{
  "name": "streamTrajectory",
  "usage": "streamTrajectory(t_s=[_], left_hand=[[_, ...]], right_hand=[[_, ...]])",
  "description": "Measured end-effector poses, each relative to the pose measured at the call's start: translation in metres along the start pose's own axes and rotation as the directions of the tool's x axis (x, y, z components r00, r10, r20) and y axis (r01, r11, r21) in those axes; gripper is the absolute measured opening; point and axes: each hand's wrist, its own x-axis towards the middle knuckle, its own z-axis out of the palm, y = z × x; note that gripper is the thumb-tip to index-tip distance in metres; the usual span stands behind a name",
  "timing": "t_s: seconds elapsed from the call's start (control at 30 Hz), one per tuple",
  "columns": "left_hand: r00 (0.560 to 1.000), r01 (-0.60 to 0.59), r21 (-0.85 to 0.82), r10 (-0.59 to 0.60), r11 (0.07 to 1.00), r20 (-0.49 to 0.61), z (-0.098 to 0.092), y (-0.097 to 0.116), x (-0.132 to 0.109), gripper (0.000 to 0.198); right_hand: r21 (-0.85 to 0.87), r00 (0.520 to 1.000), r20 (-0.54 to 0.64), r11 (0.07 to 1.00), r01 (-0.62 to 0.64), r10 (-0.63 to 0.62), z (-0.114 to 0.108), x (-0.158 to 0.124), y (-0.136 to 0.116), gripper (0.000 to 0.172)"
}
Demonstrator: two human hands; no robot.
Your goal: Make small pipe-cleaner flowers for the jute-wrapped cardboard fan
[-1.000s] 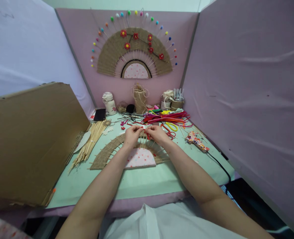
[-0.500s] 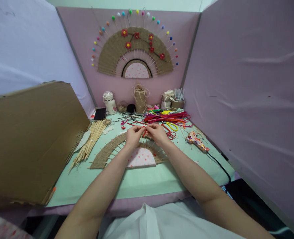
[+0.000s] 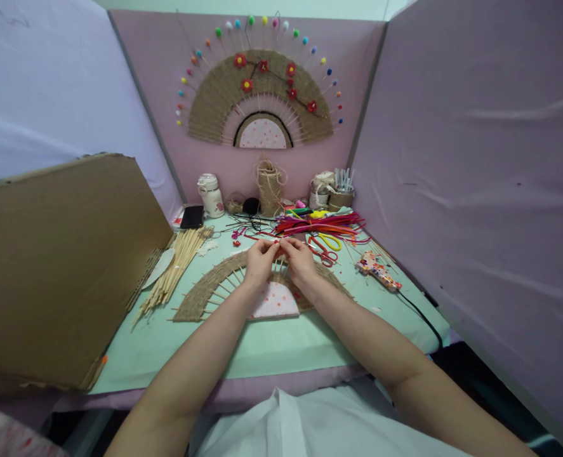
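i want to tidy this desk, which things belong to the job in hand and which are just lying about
Likely part of it:
small red piece, at the fingertips of the left hand and right hand
woven fan, beneath them
red stems, red scissors, glue gun, nearby

Probably just lying about:
black phone
white bottle
cardboard sheet

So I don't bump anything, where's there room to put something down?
On the green tablecloth: the front strip below the woven fan, between the forearms; also front left, between the cardboard and fan. The back is crowded: white bottle, twine spool and pipe cleaners.
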Motion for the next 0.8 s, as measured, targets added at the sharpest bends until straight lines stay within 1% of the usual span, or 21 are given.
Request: streamTrajectory(t_s=[0.07,0.17,0.23,0.27,0.3,0.33,0.4,0.43,0.5,0.53,0.57,0.6,0.67,0.73,0.8], left_hand=[[0.999,0.026,-0.081,-0.024,0.996,0.022,0.002,0.003,-0.002,0.024],[0.996,0.091,-0.134,-0.088,0.987,0.026,0.000,0.009,-0.002,0.028],[0.989,0.149,-0.158,-0.145,0.976,0.037,-0.004,0.012,0.001,0.029],[0.984,0.178,-0.172,-0.171,0.969,0.054,-0.006,0.013,0.002,0.030],[0.978,0.206,-0.183,-0.195,0.961,0.079,-0.009,0.015,0.004,0.030],[0.971,0.233,-0.192,-0.216,0.953,0.106,-0.012,0.016,0.005,0.030],[0.955,0.280,-0.200,-0.250,0.939,0.161,-0.016,0.017,0.006,0.028],[0.947,0.297,-0.198,-0.261,0.934,0.187,-0.017,0.018,0.006,0.028],[0.931,0.321,-0.184,-0.275,0.929,0.239,-0.019,0.019,0.005,0.026],[0.924,0.331,-0.174,-0.280,0.928,0.262,-0.019,0.020,0.005,0.026],[0.917,0.338,-0.163,-0.285,0.927,0.279,-0.019,0.020,0.004,0.026],[0.912,0.343,-0.151,-0.290,0.927,0.288,-0.019,0.021,0.004,0.026],[0.911,0.342,-0.131,-0.293,0.931,0.291,-0.019,0.021,0.003,0.027],[0.916,0.324,-0.120,-0.280,0.939,0.286,-0.018,0.021,0.003,0.028],[0.927,0.298,-0.112,-0.259,0.948,0.271,-0.017,0.020,0.002,0.029]], right_hand=[[-0.016,1.000,0.005,1.000,0.021,-0.021,0.000,0.000,0.001,0.019],[-0.111,0.996,0.071,0.992,0.056,-0.048,-0.002,0.002,-0.004,0.018],[-0.234,0.983,0.152,0.963,0.135,-0.101,-0.007,0.005,-0.010,0.019],[-0.305,0.968,0.202,0.929,0.210,-0.152,-0.010,0.007,-0.014,0.020],[-0.375,0.940,0.262,0.874,0.308,-0.219,-0.013,0.009,-0.019,0.020],[-0.435,0.899,0.330,0.799,0.416,-0.288,-0.016,0.011,-0.023,0.021],[-0.502,0.789,0.470,0.616,0.608,-0.395,-0.021,0.014,-0.031,0.020],[-0.509,0.730,0.537,0.528,0.680,-0.422,-0.023,0.015,-0.034,0.019],[-0.498,0.629,0.644,0.384,0.777,-0.436,-0.026,0.017,-0.038,0.018],[-0.491,0.591,0.682,0.330,0.807,-0.431,-0.028,0.018,-0.039,0.018],[-0.486,0.563,0.709,0.284,0.826,-0.424,-0.028,0.018,-0.040,0.018],[-0.486,0.545,0.728,0.247,0.838,-0.416,-0.029,0.018,-0.041,0.017],[-0.489,0.525,0.752,0.197,0.850,-0.398,-0.029,0.018,-0.042,0.018],[-0.494,0.521,0.767,0.173,0.852,-0.375,-0.029,0.018,-0.043,0.018],[-0.504,0.527,0.774,0.163,0.848,-0.350,-0.029,0.018,-0.044,0.018]])
